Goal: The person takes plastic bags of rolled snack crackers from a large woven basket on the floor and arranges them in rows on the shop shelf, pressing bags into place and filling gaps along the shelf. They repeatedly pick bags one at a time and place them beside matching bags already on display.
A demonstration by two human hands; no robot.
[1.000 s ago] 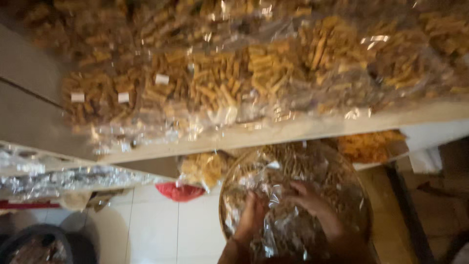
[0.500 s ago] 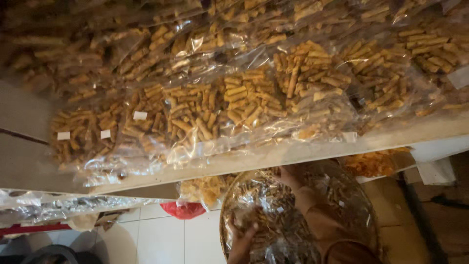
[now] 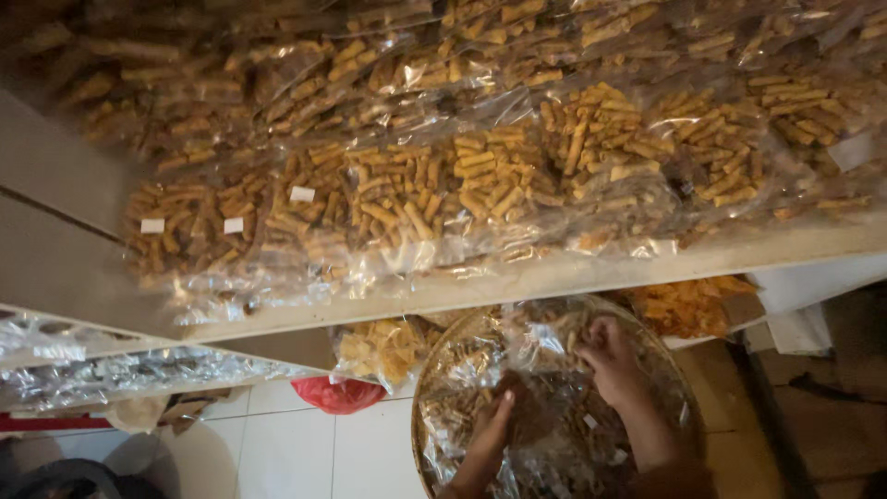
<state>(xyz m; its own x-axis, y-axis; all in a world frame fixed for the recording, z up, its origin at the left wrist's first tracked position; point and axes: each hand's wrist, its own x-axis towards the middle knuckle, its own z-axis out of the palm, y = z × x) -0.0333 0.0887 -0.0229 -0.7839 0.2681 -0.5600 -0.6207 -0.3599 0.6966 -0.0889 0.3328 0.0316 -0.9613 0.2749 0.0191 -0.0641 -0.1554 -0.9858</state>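
A round woven tray on the floor is heaped with clear plastic packets of brown stick snacks. My right hand is closed on one packet near the tray's far rim, just under the shelf edge. Lower down, my left hand rests on the packets in the middle of the tray, fingers curled on the plastic. Whether it grips one is unclear. Above, a white shelf carries rows of the same packed stick snacks, some with small white labels.
More bags of yellow snacks and orange snacks lie under the shelf. A red plastic bag sits on the white tiled floor. A lower shelf at left holds shiny packets. White paper lies at right.
The view has tilted and the shelf fills more of it. My right hand has moved from the tray's middle up to its far rim, closing on a packet. My left hand stays low.
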